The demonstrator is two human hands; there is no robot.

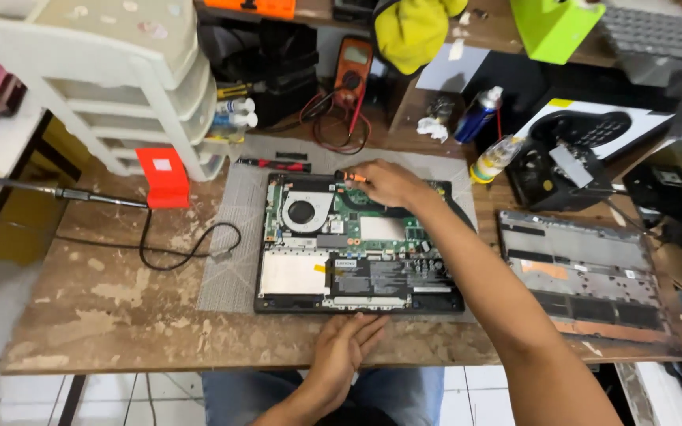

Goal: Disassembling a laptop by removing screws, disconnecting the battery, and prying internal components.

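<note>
Laptop [361,244] with its bottom cover off lies face-down on a grey mat [226,260] in the middle of the worn wooden counter [104,315], and I am looking straight down into its circuit board, round fan and flat battery. Nearest to me, my left hand [346,347] rests palm-down on the counter's front edge, its fingers [369,327] loosely spread, holding nothing, the tips just touching the laptop's near rim. Farther in, my right hand [388,183] reaches over the laptop's far edge, its fingers closed round an orange-handled screwdriver [351,177] whose tip points left above the board near the fan. To the right, the removed bottom cover [586,276] lies inside-up on the counter, apart from the laptop. To the left, a black cable [175,244] loops beside the mat, and a red block [163,177] sits below a white drawer unit [120,87]. Beyond the mat stand a multimeter [353,71] with red leads and a blue spray can [479,114].
</note>
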